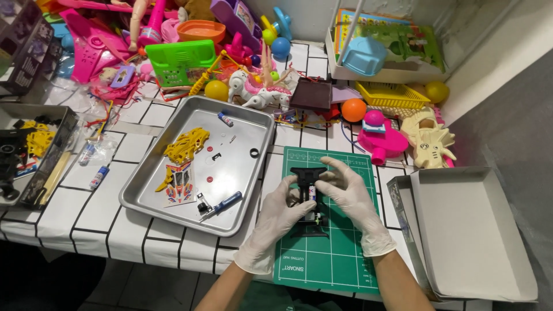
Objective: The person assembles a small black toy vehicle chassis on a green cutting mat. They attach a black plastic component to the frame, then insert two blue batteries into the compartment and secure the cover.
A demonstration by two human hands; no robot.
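- On the green cutting mat, you are holding one small black toy car chassis between your two gloved hands, just above the mat's middle.
- Your left hand is closing around the chassis from its left side, fingers curling onto its frame.
- Your right hand is gripping the chassis from the right, with the forefinger stretching over its top end and the thumb pressing near a small battery sitting in it.
- Left of the mat, one metal tray is lying on the tiled worktop; it is holding one yellow plastic parts frame, one sticker sheet, one blue-handled screwdriver, one battery, one black ring and a few tiny parts too small to tell.
- Right of the mat, one open cardboard box is sitting with its lid tucked beside it.
- At the far left, one dark box is holding yellow and black parts, and two more batteries are lying near it.
- Behind the tray, a heap of coloured plastic toys is covering the worktop, including one orange ball and one yellow basket.
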